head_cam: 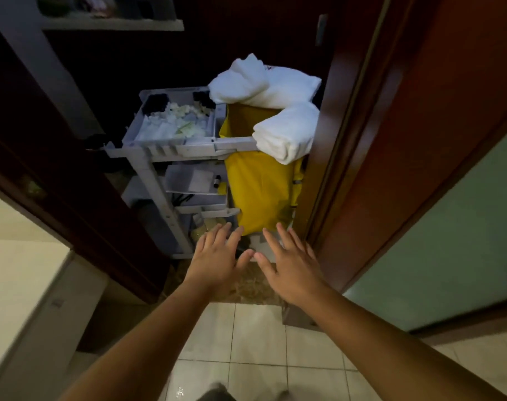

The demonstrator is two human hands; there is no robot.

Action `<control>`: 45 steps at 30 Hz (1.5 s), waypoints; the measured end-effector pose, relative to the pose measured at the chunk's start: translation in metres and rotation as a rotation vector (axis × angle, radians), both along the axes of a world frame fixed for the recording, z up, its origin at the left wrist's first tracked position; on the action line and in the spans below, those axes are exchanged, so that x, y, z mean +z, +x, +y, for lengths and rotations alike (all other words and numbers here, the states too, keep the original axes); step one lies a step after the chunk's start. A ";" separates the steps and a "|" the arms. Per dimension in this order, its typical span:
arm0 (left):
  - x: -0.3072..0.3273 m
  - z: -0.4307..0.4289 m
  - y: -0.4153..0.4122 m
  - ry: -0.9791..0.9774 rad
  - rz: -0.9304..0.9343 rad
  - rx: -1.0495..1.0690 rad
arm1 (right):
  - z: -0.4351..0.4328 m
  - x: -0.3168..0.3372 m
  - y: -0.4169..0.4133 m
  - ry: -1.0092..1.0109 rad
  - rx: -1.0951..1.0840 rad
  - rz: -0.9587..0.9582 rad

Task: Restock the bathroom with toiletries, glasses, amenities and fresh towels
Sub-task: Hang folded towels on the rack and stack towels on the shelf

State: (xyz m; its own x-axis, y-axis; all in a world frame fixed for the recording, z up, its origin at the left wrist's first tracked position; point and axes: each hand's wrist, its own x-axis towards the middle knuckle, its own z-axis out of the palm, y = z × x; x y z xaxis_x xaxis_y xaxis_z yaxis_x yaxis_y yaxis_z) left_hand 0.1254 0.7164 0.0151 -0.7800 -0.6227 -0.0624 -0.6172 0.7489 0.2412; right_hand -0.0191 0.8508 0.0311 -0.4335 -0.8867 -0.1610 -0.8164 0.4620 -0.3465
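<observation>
Both arms are stretched toward a grey plastic housekeeping cart (pixel 148 153) at 12 o'clock in a dark wooden doorway (pixel 362 111). The left hand (pixel 217 256) and right hand (pixel 289 264) are held flat with fingers spread and thumbs close together; nothing is gripped. Folded white towels (pixel 287 131) are piled on the cart's yellow fabric bag (pixel 261 192) at 1 o'clock. Small pale toiletry packets (pixel 174 123) are heaped in its top tray at 11 o'clock.

The tray (pixel 159 150) at 9 o'clock of the towels (pixel 275 85) holds pale bits too small to tell. The towels hide part of the bag's (pixel 261 192) mouth. The left hand (pixel 217 256) covers part of the cart's (pixel 159 192) lowest level. At 11 o'clock a blurred shelf (pixel 110 24) is cut by the top edge.
</observation>
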 end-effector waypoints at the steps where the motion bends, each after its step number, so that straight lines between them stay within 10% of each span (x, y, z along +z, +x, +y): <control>1: -0.003 -0.013 0.000 0.007 0.002 0.002 | -0.013 -0.002 -0.002 0.009 -0.004 0.006; 28: 0.048 -0.389 -0.083 0.040 0.198 -0.210 | -0.334 0.046 -0.049 -0.137 -0.387 0.027; 45: 0.032 -0.538 -0.303 0.089 0.156 -0.113 | -0.496 0.052 -0.286 -0.210 -0.447 -0.033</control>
State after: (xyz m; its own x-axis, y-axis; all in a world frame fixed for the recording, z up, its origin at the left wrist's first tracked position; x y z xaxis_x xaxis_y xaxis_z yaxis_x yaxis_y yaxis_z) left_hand -0.1778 0.1785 0.0472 -0.8491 -0.5281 0.0141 -0.4803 0.7828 0.3956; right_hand -0.3053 0.3546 0.0827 -0.7767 -0.6296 -0.0188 -0.5410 0.6822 -0.4919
